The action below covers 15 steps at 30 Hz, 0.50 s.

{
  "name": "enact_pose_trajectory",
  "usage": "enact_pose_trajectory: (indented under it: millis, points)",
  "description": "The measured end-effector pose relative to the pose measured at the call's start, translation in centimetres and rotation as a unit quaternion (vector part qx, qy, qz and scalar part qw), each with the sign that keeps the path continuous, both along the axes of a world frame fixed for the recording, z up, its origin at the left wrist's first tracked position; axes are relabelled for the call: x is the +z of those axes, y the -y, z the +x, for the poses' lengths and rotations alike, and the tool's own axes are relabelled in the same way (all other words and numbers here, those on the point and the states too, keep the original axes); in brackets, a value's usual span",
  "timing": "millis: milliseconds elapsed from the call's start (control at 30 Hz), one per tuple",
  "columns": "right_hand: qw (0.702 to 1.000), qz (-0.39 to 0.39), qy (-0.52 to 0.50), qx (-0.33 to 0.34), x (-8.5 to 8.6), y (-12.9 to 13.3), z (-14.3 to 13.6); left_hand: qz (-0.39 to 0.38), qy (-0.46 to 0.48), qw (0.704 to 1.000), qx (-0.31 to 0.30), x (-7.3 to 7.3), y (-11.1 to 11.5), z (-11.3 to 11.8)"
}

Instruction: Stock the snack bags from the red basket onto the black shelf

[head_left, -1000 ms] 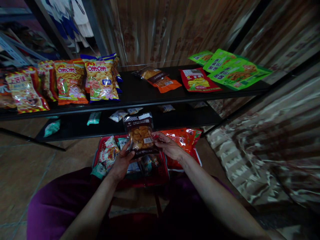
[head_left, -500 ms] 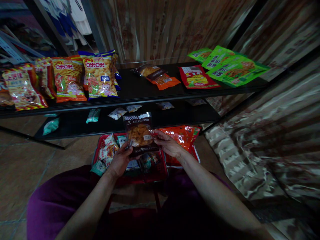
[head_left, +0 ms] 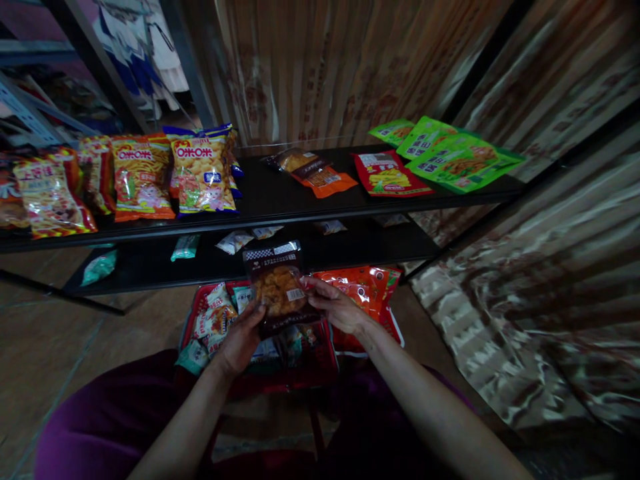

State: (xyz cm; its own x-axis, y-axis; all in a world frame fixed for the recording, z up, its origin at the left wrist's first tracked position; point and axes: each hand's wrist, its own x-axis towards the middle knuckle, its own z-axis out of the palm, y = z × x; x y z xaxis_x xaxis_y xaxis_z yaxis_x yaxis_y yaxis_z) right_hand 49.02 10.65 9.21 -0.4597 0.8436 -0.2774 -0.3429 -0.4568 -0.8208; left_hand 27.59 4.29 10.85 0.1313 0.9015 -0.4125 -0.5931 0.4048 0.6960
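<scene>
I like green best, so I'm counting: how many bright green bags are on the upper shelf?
3 visible, overlapping at the right end of the upper shelf: a back bag on the left, a middle bag, and a front bag on the right. More may hide underneath.

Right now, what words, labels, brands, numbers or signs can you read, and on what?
"咪咪": orange bag
"咪咪": blue-edged bag
"上好佳": red-and-yellow bag
Print on the brown pack, green packets, red packet and other packs is too small or blurred to read.
</scene>
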Motion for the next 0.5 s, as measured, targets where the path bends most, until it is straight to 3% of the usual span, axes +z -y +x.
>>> enact_pose_trajectory:
  millis: [233,400,500]
  points:
    - [0.991,0.095,0.080,0.039,-0.6,-0.1,0.0,-0.009,-0.006,1.000,0.020,-0.1,0.1,0.3]
    - [0.939,0.208,0.264,-0.072,-1.0,0.1,-1.2,-0.007,-0.136,0.986,0.095,-0.8,-0.1,0.6]
    - [0.934,0.221,0.273,-0.069,-0.7,0.6,-2.0,0.019,-0.247,0.958,0.147,-1.1,-0.2,1.7]
